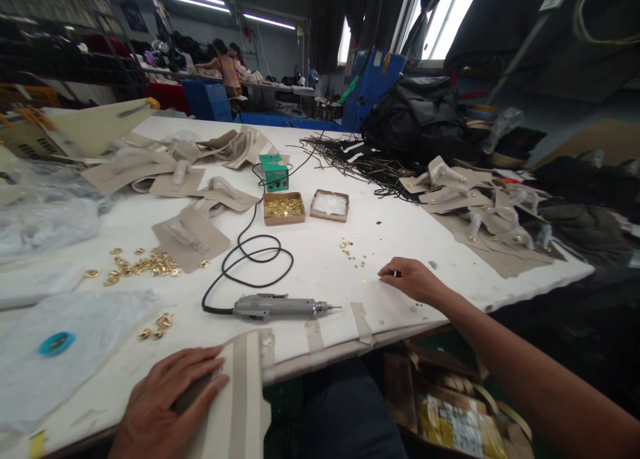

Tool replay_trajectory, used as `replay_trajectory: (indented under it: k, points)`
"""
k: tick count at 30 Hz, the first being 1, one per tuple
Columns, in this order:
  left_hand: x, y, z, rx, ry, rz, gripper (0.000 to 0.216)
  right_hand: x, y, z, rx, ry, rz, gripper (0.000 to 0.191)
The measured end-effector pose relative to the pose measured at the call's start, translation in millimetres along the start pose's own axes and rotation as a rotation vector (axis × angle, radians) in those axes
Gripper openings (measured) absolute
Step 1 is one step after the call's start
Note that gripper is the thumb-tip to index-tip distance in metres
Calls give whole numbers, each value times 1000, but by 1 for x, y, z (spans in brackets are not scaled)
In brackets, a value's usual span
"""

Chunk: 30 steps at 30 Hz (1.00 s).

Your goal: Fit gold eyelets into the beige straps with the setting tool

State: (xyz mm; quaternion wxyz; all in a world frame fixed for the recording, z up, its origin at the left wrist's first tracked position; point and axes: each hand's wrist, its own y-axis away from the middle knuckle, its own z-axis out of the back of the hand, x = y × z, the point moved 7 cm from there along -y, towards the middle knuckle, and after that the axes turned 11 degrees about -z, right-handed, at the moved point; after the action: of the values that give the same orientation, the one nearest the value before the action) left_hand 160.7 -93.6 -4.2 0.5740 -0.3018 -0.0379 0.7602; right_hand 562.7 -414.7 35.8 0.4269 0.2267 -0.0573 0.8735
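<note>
My left hand (167, 399) lies on a beige striped panel (241, 379) at the front edge of the table, its fingers stretched out and apart. My right hand (407, 279) is over the table at centre right. Its thumb and fingers are pinched together, and whatever they hold is too small to make out. Just left of it are several small brass washers (356, 255) scattered on the white surface. Between my hands rests a grey electric screwdriver (277, 306), bit pointing right. Gold metal fittings (157, 263) form a pile beyond my left hand.
An open box of brass pieces (284, 209) stands beside a box with white contents (329, 205). Behind is a green power unit (273, 172); its black cable (257, 237) loops across the table. Beige panels with wrapped handles (193, 235) lie left, others (465, 202) right. People (227, 69) are at the back.
</note>
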Motion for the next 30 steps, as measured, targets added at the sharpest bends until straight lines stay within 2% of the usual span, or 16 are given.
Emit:
replay_trajectory:
  k: [5,13,18,23,30]
  points:
    - [-1,-1,0,5,-17,-3,47,-15,11,-10,27,34,-12,18]
    - [-1,0,0,2,-16,8,48,-7,22,-14,-29,100,7,18]
    - [1,1,-1,17,-15,14,46,-12,30,-17,-86,116,-25,21]
    - [0,0,-2,6,-14,10,49,-22,25,-19,-88,106,-67,31]
    - [2,3,-2,9,-15,19,46,-17,14,-16,-27,93,-41,20]
